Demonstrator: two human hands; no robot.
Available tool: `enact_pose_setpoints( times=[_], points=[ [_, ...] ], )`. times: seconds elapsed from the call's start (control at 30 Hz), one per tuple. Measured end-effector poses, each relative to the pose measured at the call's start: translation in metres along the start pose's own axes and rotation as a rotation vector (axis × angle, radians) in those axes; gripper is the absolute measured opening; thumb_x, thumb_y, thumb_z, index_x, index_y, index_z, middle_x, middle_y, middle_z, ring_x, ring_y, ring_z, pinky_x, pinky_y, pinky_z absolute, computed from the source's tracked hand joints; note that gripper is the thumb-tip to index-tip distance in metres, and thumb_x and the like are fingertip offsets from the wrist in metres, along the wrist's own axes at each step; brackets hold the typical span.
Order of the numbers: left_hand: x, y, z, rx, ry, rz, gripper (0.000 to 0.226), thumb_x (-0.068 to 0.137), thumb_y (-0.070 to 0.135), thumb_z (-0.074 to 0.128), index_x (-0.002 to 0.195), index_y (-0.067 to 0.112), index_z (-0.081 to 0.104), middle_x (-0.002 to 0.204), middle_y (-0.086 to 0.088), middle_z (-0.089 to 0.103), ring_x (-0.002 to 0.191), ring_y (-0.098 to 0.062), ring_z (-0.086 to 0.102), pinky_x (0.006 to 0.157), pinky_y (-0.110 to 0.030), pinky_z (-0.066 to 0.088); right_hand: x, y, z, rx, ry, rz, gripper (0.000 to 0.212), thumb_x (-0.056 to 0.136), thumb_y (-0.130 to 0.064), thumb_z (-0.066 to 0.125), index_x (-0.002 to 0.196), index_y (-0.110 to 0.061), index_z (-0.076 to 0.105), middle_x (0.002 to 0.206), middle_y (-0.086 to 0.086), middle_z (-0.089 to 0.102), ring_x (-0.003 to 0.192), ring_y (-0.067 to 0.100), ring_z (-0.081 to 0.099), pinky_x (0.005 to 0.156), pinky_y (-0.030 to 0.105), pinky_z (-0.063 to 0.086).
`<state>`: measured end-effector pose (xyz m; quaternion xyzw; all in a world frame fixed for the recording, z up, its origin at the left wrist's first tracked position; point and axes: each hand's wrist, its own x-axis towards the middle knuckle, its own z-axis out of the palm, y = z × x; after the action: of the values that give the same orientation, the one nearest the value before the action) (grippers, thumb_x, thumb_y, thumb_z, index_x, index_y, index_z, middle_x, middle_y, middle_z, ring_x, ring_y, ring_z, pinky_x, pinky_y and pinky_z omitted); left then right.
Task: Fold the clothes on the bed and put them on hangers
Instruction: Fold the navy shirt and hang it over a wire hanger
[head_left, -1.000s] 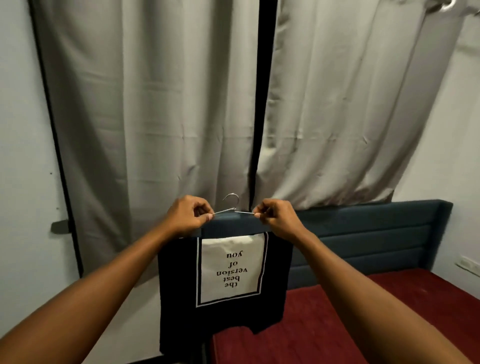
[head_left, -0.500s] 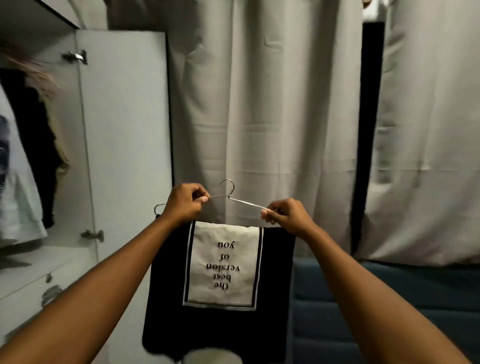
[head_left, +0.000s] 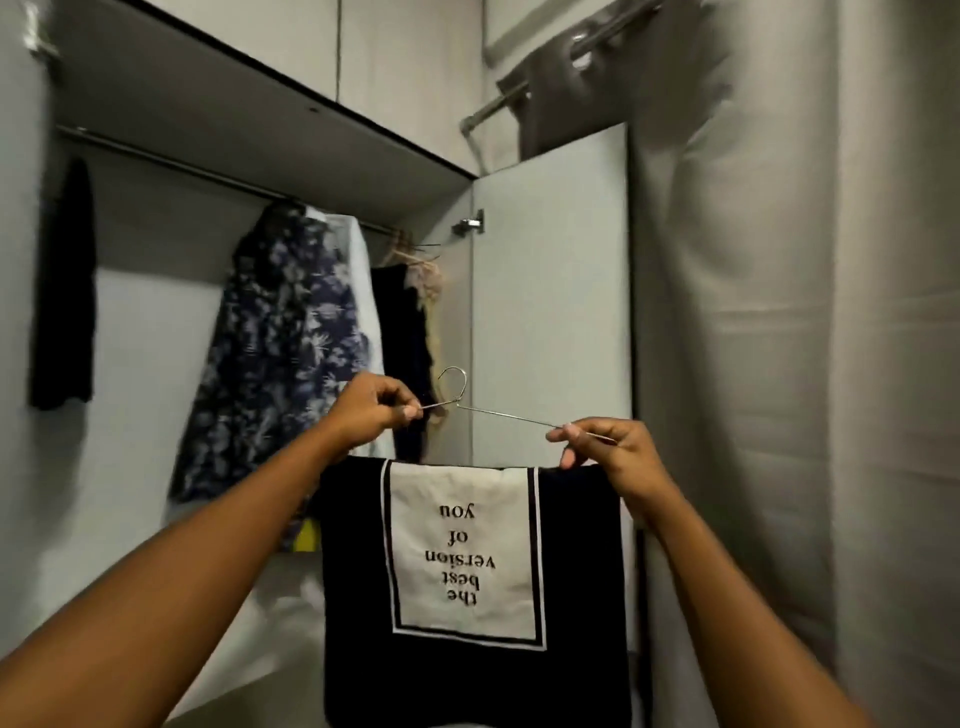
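- The left hand (head_left: 371, 410) pinches the wire hanger (head_left: 501, 414) on its left arm, just beside the hook (head_left: 456, 379), with the fingers curled in tight.
- The right hand (head_left: 610, 452) pinches the hanger's right arm between thumb and fingertips. It is lower than the left, so the wire slopes down to the right.
- The shirt (head_left: 467, 551) hangs folded over the hanger's bottom bar, directly below both hands and in front of the open wardrobe (head_left: 234, 104).
- With the hanger tilted like this, the shirt could slide toward the low right end and bunch up or drop off, since only the fold holds it on.
- The wire is thin and each grip is only a pinch. If either hand slipped, the hanger would probably swing and shed the shirt.
- The rail (head_left: 171, 167) sits well above the hook. On the way up, the hook could snag the hangers and clothes crowded at the rail's right end, or miss the rail altogether.
- The shirt is black with a white panel edged in white and black lines. Its print, "the best version of you", reads upside down.
- It hangs flat and smooth, and its lower edge runs out of view.
- A flowered garment (head_left: 280, 353) hangs on the rail to the left of the hands, with a white garment (head_left: 366, 291) and a black garment (head_left: 402, 332) beside it.
- The wardrobe door (head_left: 550, 291) stands open behind the hanger, and a grey curtain (head_left: 779, 364) hangs to its right.
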<state>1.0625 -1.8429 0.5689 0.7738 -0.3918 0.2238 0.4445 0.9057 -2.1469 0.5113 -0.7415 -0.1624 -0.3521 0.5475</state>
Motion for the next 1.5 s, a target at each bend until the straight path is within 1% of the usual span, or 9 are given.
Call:
enact_pose_setpoints(
  times=[0.13,0.23,0.37,0.47,0.57,0.7,0.87,1.1,1.5],
  points=[
    [0.015,-0.043,-0.079,0.154,0.196,-0.069,0.025,0.085,-0.003,0.077,0.073,0.019,0.076,0.075,-0.009,0.076,0.067,-0.013,0.070,0.071,-0.032,0.058,0.079,0.003,0.086,0.054,-0.047,-0.085,0.023,0.101,-0.019,0.063,0.094,-0.005,0.080,0.075,0.013,0.072,0.069,0.017,0.069,0.068,0.022,0.054],
    [0.027,-0.068,-0.129,0.291,0.337,-0.121,0.007,0.088,0.011,0.078,0.090,0.018,0.080,0.086,0.003,0.076,0.081,-0.012,0.070,0.075,-0.023,0.054,0.135,0.001,0.151,0.073,-0.026,-0.160,0.026,0.100,-0.017,0.066,0.085,0.000,0.079,0.073,0.005,0.075,0.073,0.015,0.071,0.078,0.028,0.055],
    [0.042,-0.106,-0.202,0.454,0.467,-0.192,0.022,0.090,0.023,0.075,0.112,0.020,0.077,0.106,0.000,0.076,0.101,-0.017,0.070,0.092,-0.028,0.053,0.199,-0.006,0.243,0.044,0.018,-0.221,0.024,0.099,-0.018,0.067,0.081,-0.008,0.080,0.067,0.003,0.075,0.066,0.009,0.069,0.075,0.024,0.051],
    [0.051,-0.139,-0.253,0.504,0.512,-0.273,0.032,0.091,0.025,0.072,0.121,0.015,0.072,0.115,-0.007,0.074,0.110,-0.024,0.068,0.095,-0.029,0.050,0.245,-0.015,0.302,0.008,0.078,-0.239,0.024,0.099,-0.020,0.068,0.079,-0.013,0.080,0.066,0.002,0.075,0.062,0.003,0.066,0.067,0.021,0.048],
    [0.057,-0.173,-0.295,0.488,0.609,-0.373,0.047,0.089,0.026,0.073,0.133,0.011,0.063,0.130,-0.015,0.066,0.120,-0.030,0.062,0.102,-0.033,0.050,0.289,-0.029,0.353,-0.010,0.130,-0.257,0.028,0.098,-0.026,0.069,0.074,-0.016,0.079,0.065,-0.002,0.075,0.066,0.007,0.069,0.069,0.029,0.055],
    [0.080,-0.195,-0.321,0.480,0.677,-0.428,0.024,0.092,0.019,0.068,0.115,0.012,0.065,0.133,-0.019,0.062,0.121,-0.036,0.060,0.092,-0.031,0.047,0.341,-0.063,0.406,-0.046,0.234,-0.321,0.032,0.098,-0.031,0.067,0.069,-0.021,0.076,0.059,-0.013,0.071,0.071,0.006,0.069,0.076,0.031,0.057],
    [0.113,-0.199,-0.338,0.585,0.662,-0.334,0.043,0.089,0.015,0.064,0.132,0.010,0.061,0.127,-0.014,0.065,0.115,-0.034,0.063,0.095,-0.034,0.053,0.408,-0.102,0.455,-0.084,0.304,-0.361,0.031,0.095,-0.039,0.065,0.076,-0.019,0.078,0.065,-0.008,0.071,0.084,0.018,0.071,0.080,0.032,0.054],
    [0.154,-0.211,-0.372,0.676,0.731,-0.325,0.049,0.102,0.031,0.057,0.144,0.005,0.048,0.145,-0.018,0.052,0.133,-0.036,0.051,0.103,-0.037,0.044,0.505,-0.127,0.504,-0.121,0.362,-0.405,0.030,0.094,-0.040,0.066,0.092,-0.012,0.076,0.090,0.003,0.077,0.093,0.026,0.072,0.081,0.036,0.055],
    [0.201,-0.214,-0.403,0.796,0.765,-0.220,0.066,0.103,0.043,0.050,0.156,0.009,0.031,0.157,-0.018,0.039,0.143,-0.037,0.040,0.114,-0.042,0.039,0.559,-0.160,0.571,-0.228,0.276,-0.505,0.020,0.097,-0.019,0.063,0.110,-0.005,0.070,0.117,0.019,0.069,0.110,0.039,0.065,0.087,0.039,0.052]
  ],
)
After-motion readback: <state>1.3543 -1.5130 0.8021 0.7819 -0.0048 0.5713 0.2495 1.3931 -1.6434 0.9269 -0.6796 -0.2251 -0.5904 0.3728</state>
